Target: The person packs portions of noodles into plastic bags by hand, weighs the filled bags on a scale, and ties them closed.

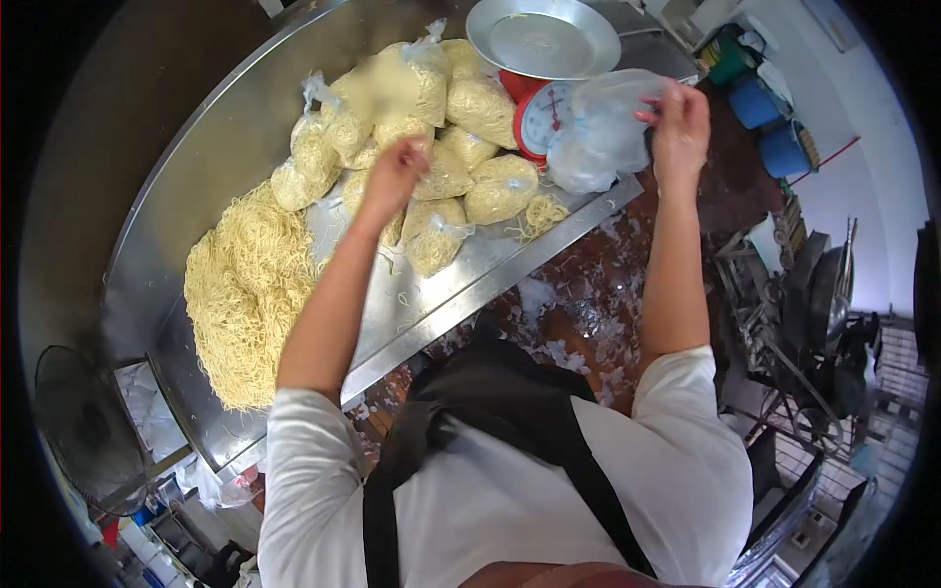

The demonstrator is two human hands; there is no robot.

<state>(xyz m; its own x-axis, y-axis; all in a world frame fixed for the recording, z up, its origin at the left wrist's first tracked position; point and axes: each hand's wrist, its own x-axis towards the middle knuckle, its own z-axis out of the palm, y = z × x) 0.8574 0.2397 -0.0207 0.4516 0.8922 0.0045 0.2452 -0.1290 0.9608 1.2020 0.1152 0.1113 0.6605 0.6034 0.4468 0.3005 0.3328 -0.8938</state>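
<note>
My right hand (680, 125) pinches the edge of a bunch of clear plastic bags (600, 132), at the right of a red dial scale (534, 122). Above the bagged noodles (480, 106) is my left hand (397, 169), its fingers loosely apart with nothing visible between them. Just beyond it, a noodle-filled bag (377, 90) is smeared by motion and apart from the hand. Several tied bags lie heaped in front of the scale. A large mound of loose yellow noodles (250, 294) sits on the metal table (392, 323) at the left.
A round metal pan (544, 41) tops the scale. A small noodle clump (541, 214) lies near the table's raised edge. Scraps litter the wet floor (549, 314). A fan (88, 431) stands at the left, blue buckets (755, 101) and a rack of pans (828, 284) at the right.
</note>
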